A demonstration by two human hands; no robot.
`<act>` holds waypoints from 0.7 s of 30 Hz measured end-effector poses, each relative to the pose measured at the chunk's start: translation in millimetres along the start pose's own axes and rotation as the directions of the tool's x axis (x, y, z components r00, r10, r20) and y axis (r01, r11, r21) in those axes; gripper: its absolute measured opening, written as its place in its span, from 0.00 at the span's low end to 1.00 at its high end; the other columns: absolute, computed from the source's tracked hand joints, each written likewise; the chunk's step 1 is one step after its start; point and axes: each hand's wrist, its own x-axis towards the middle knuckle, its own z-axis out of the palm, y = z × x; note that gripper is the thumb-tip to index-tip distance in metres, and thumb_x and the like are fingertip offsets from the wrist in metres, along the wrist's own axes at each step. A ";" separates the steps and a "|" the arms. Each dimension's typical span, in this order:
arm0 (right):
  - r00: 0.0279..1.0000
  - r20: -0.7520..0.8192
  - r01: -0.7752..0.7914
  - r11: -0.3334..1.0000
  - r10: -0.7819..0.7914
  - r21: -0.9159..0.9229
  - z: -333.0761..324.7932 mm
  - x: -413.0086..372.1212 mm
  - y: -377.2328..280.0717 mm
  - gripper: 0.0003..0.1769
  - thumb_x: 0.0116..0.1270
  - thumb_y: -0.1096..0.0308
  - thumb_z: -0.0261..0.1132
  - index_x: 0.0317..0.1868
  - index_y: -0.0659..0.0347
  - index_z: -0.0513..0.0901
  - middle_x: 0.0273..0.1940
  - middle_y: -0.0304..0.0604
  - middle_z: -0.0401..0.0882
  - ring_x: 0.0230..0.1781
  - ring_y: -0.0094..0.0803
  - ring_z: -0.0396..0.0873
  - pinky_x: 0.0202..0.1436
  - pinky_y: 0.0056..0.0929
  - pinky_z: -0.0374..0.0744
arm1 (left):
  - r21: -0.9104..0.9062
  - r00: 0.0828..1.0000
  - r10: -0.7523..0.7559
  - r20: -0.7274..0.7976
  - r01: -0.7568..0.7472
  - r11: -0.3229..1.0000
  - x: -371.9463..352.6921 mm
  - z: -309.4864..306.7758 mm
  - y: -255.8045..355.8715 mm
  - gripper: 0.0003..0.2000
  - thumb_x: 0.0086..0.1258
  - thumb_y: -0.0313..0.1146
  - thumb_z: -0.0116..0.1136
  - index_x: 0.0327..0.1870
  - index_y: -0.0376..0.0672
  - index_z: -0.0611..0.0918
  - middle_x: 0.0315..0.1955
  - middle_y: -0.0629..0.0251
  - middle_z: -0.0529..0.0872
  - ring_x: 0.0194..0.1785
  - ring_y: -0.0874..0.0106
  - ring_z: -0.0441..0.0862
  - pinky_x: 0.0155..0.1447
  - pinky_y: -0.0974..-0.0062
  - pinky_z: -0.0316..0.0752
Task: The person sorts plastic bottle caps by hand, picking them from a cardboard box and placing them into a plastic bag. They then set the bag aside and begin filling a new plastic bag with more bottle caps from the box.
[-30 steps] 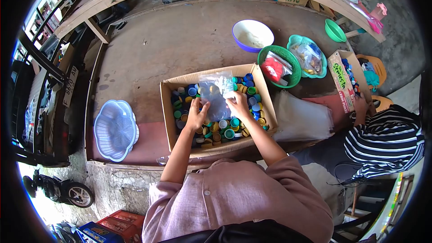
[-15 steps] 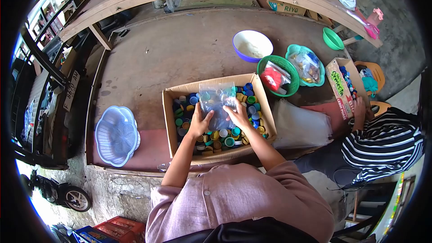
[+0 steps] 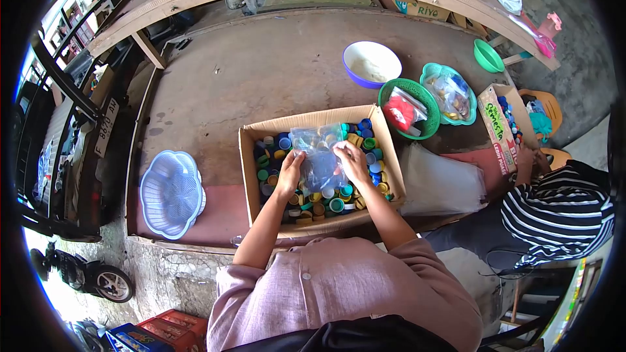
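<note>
A clear plastic bag (image 3: 319,173) is stretched between my two hands over an open cardboard box (image 3: 249,186). My left hand (image 3: 290,173) pinches the bag's left side, thumb and fingers together. On the other side, my right hand (image 3: 353,164) is closed on the bag's right edge near its top. Below and around the bag lie many plastic bottle caps (image 3: 336,205), in blue, green, yellow and white, and some show through the clear plastic.
A pale blue plastic basket (image 3: 171,195) stands at the left. To the right lies a stack of clear bags (image 3: 443,182), with a green basket (image 3: 422,94) and a white-and-purple bowl (image 3: 373,65) behind. A person in a striped top (image 3: 554,218) reaches to a smaller cap box (image 3: 495,120).
My hands have shifted their grip on the bag: the fingers, spread along its sides before, now pinch its edges. The bag hangs slightly lower and looks more crumpled. The view has shifted slightly.
</note>
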 end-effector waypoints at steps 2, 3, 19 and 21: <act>0.990 -0.030 0.128 0.965 -0.138 -0.230 -1.4 -0.5 -3.6 0.10 0.60 0.65 0.60 0.32 0.64 0.78 0.25 0.39 0.74 0.18 0.22 0.72 0.18 0.20 0.69 | -0.022 1.000 0.011 0.003 -0.011 1.000 3.7 -5.5 -6.1 0.10 0.70 0.33 0.43 0.43 0.39 0.76 0.38 0.71 0.78 0.42 0.80 0.72 0.49 0.81 0.65; 0.960 -0.027 0.239 0.861 -0.280 -0.449 -2.3 -1.0 -3.8 0.10 0.60 0.65 0.61 0.30 0.64 0.79 0.25 0.39 0.74 0.20 0.22 0.72 0.22 0.21 0.69 | 0.028 0.999 0.039 -0.011 -0.039 0.999 3.1 -5.6 -5.6 0.10 0.70 0.34 0.44 0.42 0.39 0.76 0.38 0.71 0.78 0.41 0.80 0.73 0.49 0.81 0.66; 0.975 0.019 0.213 0.954 -0.222 0.212 -7.1 -6.4 -31.1 0.17 0.63 0.75 0.57 0.51 0.63 0.64 0.33 0.44 0.79 0.30 0.26 0.78 0.40 0.24 0.75 | 0.271 0.871 0.491 0.025 -0.479 0.835 -20.9 17.7 52.6 0.24 0.66 0.22 0.47 0.62 0.40 0.55 0.36 0.63 0.75 0.37 0.77 0.74 0.45 0.79 0.71; 0.962 -0.005 0.270 0.944 -0.273 0.188 -7.3 -12.5 -44.9 0.13 0.63 0.76 0.56 0.46 0.64 0.64 0.32 0.45 0.79 0.30 0.27 0.78 0.38 0.23 0.75 | 0.333 0.855 0.518 0.023 -0.495 0.802 -31.5 24.5 67.7 0.22 0.64 0.20 0.49 0.57 0.39 0.59 0.37 0.62 0.74 0.33 0.76 0.75 0.40 0.81 0.72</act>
